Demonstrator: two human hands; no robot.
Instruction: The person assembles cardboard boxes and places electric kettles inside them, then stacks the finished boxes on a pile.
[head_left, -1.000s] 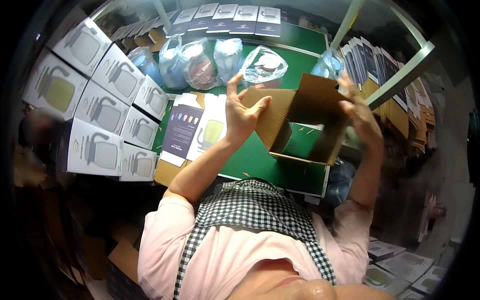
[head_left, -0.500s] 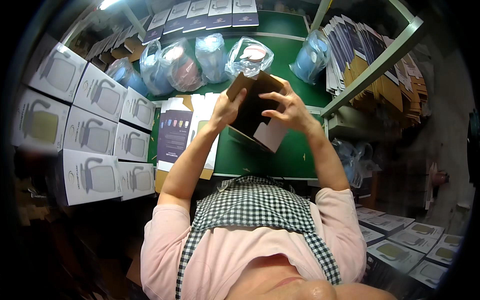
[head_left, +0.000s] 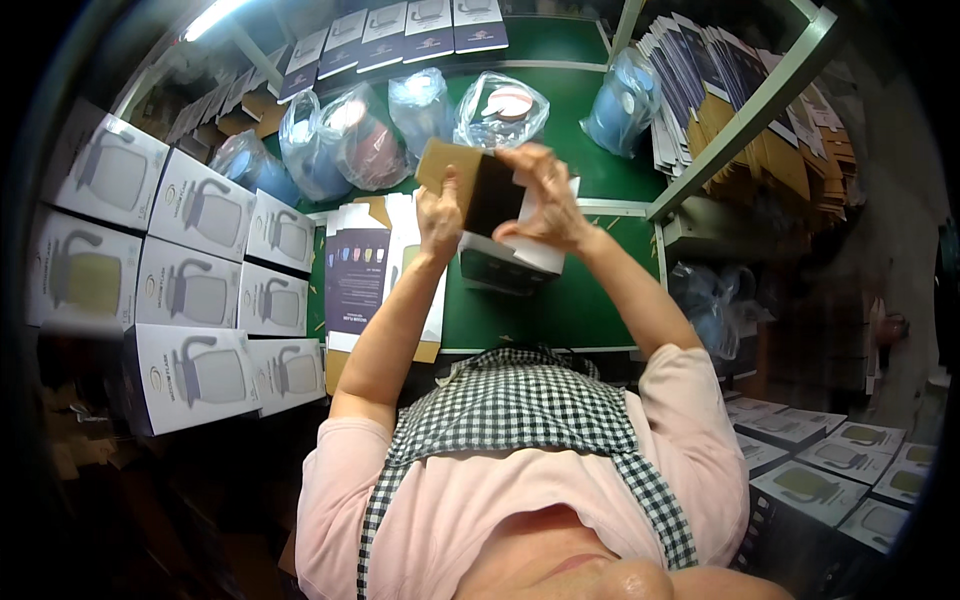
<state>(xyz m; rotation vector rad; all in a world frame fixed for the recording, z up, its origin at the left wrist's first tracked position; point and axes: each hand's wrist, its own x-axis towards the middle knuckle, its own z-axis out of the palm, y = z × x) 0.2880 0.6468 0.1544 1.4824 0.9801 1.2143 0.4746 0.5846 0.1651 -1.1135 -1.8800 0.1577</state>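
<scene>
An open cardboard box [head_left: 490, 198], dark inside with white outer faces, is tilted above the green table in front of me. My left hand [head_left: 440, 218] clasps its left side, thumb lying on a raised brown flap [head_left: 452, 160]. On the right side, my right hand [head_left: 550, 200] spans the box, thumb by the near white flap [head_left: 540, 256] and fingers at the far edge; motion smears those fingers a little. Flat unfolded cartons [head_left: 356, 280], purple and white, lie left of the box.
White printed boxes [head_left: 190, 285] are stacked at the left. Plastic-bagged jugs [head_left: 420, 115] stand along the back, with another blue bagged jug [head_left: 622, 105] further right. Folded cartons [head_left: 740, 110] fill the right rack behind a metal bar [head_left: 750, 110]. More boxes [head_left: 805, 485] sit low at right.
The box has turned, bringing its brown left flap and dark printed near face into view. My left thumb has moved onto that flap; my right hand has shifted slightly left.
</scene>
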